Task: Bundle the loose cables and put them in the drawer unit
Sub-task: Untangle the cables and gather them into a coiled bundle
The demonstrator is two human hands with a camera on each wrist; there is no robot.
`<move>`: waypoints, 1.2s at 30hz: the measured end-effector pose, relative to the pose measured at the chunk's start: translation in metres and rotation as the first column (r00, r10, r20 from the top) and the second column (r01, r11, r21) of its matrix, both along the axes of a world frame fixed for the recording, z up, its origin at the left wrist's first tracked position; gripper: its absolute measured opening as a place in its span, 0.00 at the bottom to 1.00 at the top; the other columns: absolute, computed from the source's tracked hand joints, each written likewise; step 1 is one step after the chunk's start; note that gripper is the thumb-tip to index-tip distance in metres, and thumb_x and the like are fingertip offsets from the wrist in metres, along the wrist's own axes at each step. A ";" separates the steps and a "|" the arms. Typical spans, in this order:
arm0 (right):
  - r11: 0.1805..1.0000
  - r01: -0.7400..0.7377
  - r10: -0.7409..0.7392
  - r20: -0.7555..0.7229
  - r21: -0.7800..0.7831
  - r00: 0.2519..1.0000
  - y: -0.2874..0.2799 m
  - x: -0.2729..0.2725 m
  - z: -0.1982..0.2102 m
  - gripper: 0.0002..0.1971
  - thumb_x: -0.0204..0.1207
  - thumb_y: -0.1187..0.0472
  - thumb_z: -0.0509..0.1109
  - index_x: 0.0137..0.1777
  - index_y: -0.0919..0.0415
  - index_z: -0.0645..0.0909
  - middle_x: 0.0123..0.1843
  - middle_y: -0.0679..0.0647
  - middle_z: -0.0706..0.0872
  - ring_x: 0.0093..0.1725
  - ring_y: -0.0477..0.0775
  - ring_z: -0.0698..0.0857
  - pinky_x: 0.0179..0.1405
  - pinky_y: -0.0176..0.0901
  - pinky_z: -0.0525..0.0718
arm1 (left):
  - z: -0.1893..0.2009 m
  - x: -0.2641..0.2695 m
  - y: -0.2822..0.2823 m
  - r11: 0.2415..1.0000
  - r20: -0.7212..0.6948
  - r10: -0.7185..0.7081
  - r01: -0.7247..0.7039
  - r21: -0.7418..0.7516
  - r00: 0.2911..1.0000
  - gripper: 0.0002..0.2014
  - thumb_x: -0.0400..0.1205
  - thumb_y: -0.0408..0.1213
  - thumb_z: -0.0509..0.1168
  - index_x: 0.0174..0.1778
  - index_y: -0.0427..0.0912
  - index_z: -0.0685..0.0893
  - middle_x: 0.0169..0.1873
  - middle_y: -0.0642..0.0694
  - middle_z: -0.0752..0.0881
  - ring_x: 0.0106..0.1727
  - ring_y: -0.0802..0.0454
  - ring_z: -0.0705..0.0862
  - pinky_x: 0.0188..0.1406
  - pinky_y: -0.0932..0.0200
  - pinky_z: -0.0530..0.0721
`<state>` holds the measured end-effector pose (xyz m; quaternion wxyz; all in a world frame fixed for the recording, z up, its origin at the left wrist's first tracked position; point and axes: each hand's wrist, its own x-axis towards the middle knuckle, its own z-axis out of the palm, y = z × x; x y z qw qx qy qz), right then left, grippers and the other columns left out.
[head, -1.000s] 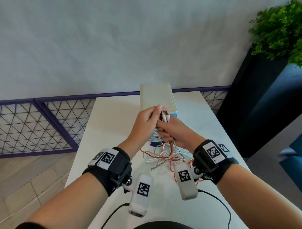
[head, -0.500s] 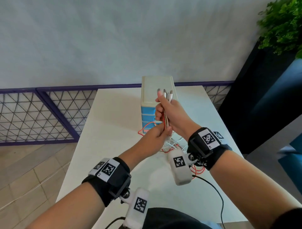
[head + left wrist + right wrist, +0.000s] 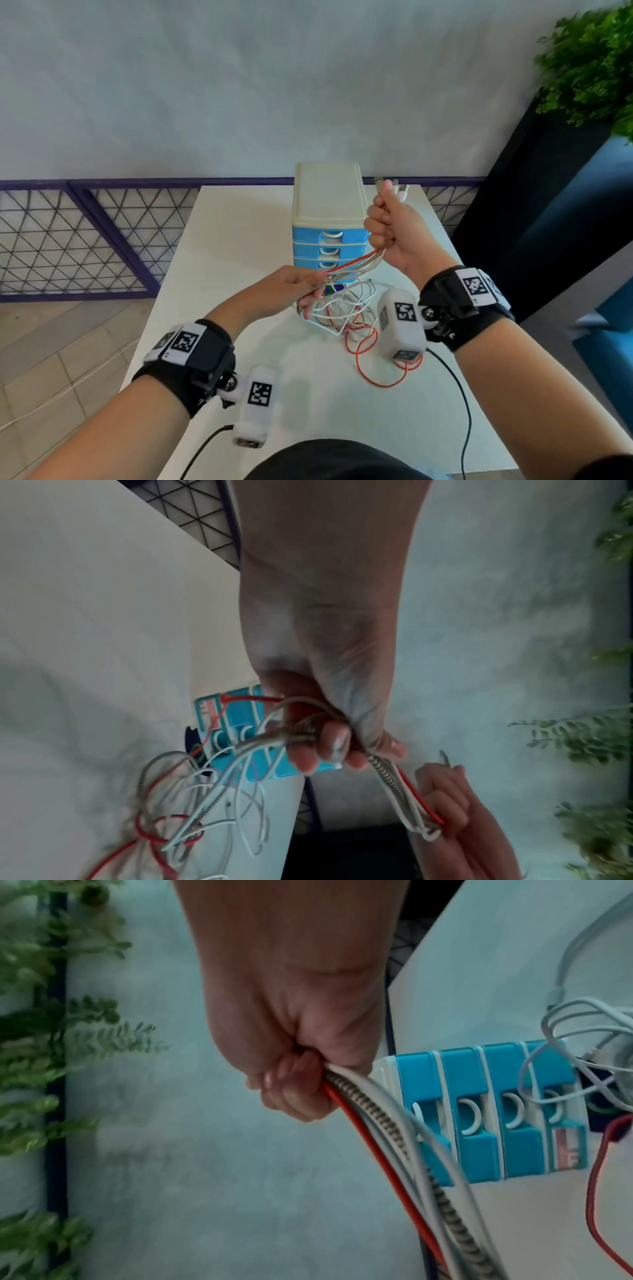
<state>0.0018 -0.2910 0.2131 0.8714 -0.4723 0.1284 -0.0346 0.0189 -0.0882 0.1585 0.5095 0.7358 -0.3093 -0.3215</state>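
Observation:
Several cables (image 3: pixel 356 265), red, white and braided, stretch between my two hands above the white table (image 3: pixel 239 246). My right hand (image 3: pixel 387 226) is raised beside the drawer unit (image 3: pixel 327 212) and grips the cables in a fist (image 3: pixel 291 1085), with the USB plugs (image 3: pixel 394 183) sticking out above it. Lower and to the left, my left hand (image 3: pixel 301 286) pinches the same cables (image 3: pixel 394 783) between thumb and fingers (image 3: pixel 329 745). The loose remainder (image 3: pixel 349 318) lies tangled on the table before the unit. The unit is cream with blue drawers (image 3: pixel 486 1112), all closed.
A purple lattice fence (image 3: pixel 78 240) runs behind the table on the left. On the right, a dark planter with a green plant (image 3: pixel 592 68) stands close to the table's edge. Black camera leads (image 3: pixel 462 394) trail over the table's near edge.
My right hand has risen to the right of the drawer unit with the plug ends. My left hand has slid down and left along the cables, drawing them taut.

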 end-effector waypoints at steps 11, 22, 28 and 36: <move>0.904 -0.425 0.397 -0.289 -0.040 0.871 0.010 -0.015 -0.015 0.17 0.85 0.50 0.59 0.36 0.57 0.73 0.20 0.44 0.62 0.14 0.38 0.60 0.07 0.27 0.57 | 0.027 0.015 -0.012 0.998 0.132 0.027 -0.033 0.044 0.991 0.09 0.80 0.47 0.67 0.35 0.48 0.83 0.24 0.60 0.79 0.28 0.63 0.75 0.32 0.68 0.72; 0.885 -0.464 0.448 -0.346 0.040 0.824 0.024 -0.025 -0.033 0.21 0.81 0.47 0.61 0.61 0.65 0.80 0.63 0.70 0.81 0.55 0.65 0.82 0.71 0.57 0.72 | 0.046 0.017 -0.023 0.953 0.287 -0.169 0.083 0.290 0.943 0.11 0.76 0.42 0.73 0.39 0.53 0.75 0.47 0.48 0.85 0.47 0.51 0.85 0.54 0.47 0.82; 0.852 -0.522 0.511 -0.281 0.044 0.812 0.034 -0.032 -0.027 0.20 0.86 0.48 0.54 0.65 0.60 0.77 0.57 0.63 0.85 0.52 0.67 0.87 0.44 0.51 0.91 | 0.037 0.015 -0.026 0.953 0.347 -0.078 -0.032 0.302 0.935 0.24 0.68 0.46 0.78 0.51 0.50 0.70 0.50 0.49 0.86 0.51 0.50 0.85 0.54 0.45 0.83; 0.666 -0.651 0.528 -0.386 -0.365 0.756 0.037 -0.034 -0.028 0.17 0.87 0.50 0.56 0.61 0.65 0.69 0.34 0.65 0.88 0.21 0.46 0.77 0.22 0.38 0.70 | 0.038 0.006 -0.026 0.932 0.508 0.021 -0.201 0.303 0.861 0.37 0.60 0.52 0.82 0.51 0.47 0.62 0.35 0.54 0.81 0.32 0.60 0.76 0.28 0.63 0.72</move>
